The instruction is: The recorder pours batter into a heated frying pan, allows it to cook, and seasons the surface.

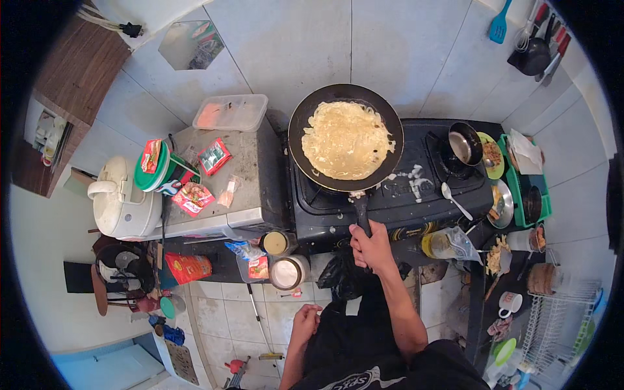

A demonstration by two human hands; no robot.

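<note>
My right hand is wrapped around the black handle of a frying pan. A thin, pale yellow omelette with a bubbly surface and ragged edges covers most of the pan's bottom. The pan is over the left side of a black two-burner gas stove and hides that burner; it looks raised off it. My left hand hangs low in front of my body, fingers loosely curled, with nothing visible in it. White spatters mark the stove top right of the pan.
On the right burner sits a small black saucepan, with a spoon in front. Seasoning packets and a plastic container lie left. Open jars line the front. Plated food and a green rack stand right.
</note>
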